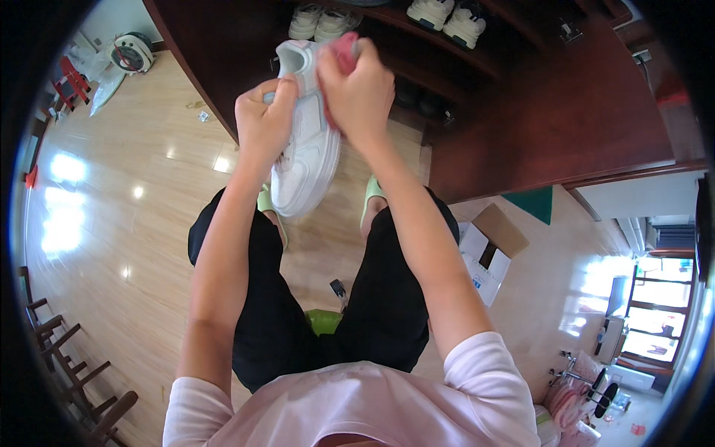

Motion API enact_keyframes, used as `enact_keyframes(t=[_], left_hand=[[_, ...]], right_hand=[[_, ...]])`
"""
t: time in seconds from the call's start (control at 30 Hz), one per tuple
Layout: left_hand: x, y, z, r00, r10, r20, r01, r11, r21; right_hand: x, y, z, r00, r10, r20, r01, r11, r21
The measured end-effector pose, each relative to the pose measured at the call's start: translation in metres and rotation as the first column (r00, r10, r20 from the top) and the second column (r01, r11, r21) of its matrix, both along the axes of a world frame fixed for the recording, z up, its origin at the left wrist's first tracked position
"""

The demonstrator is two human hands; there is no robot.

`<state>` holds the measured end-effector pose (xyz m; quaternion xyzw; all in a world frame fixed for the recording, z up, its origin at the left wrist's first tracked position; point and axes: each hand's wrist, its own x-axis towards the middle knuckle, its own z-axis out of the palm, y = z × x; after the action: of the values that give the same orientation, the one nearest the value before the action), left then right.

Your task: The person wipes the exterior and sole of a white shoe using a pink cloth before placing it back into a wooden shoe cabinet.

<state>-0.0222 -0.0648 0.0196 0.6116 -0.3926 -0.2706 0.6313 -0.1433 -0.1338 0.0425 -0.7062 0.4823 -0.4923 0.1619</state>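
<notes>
A white sneaker (307,164) is held up in front of me, its toe toward me and its heel toward the cabinet. My left hand (262,123) grips the shoe near its opening, thumb on the upper. Closed round a pinkish-red cloth (343,52), my right hand (362,93) presses against the shoe's right side near the heel. Part of the cloth is hidden under the fingers, which are slightly blurred.
Ahead stands a dark wooden shoe cabinet with an open door (536,127); pairs of white shoes (432,13) sit on its shelves. An open cardboard box (488,257) lies right of my legs. A fan (132,54) is far left, wooden chair legs (74,365) lower left.
</notes>
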Motion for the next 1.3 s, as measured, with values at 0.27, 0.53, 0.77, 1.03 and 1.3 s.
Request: enact_keyframes(t=[0.27,0.53,0.77,1.03,1.3], left_hand=[[0.003,-0.001,0.006,0.985,0.165,0.054,-0.164,0.986,-0.03],[-0.016,0.002,-0.002,0.986,0.059,0.158,-0.042,0.993,-0.107],[0.02,-0.003,0.012,0.999,0.041,0.02,-0.039,0.997,-0.073],[0.001,0.009,0.012,0.97,-0.186,-0.155,0.184,0.982,-0.03],[0.015,0.005,0.008,0.938,-0.313,0.145,0.308,0.95,0.06]], right_hand=[[0.003,0.046,-0.008,0.991,0.131,-0.011,-0.13,0.988,0.078],[-0.018,-0.04,-0.007,0.997,-0.008,0.074,0.013,0.998,-0.061],[0.001,0.047,-0.014,0.99,0.131,-0.06,-0.133,0.991,-0.034],[-0.033,-0.037,-0.009,0.979,0.01,0.205,-0.004,0.999,-0.032],[-0.038,-0.043,-0.012,0.976,0.085,0.199,-0.107,0.989,0.104]])
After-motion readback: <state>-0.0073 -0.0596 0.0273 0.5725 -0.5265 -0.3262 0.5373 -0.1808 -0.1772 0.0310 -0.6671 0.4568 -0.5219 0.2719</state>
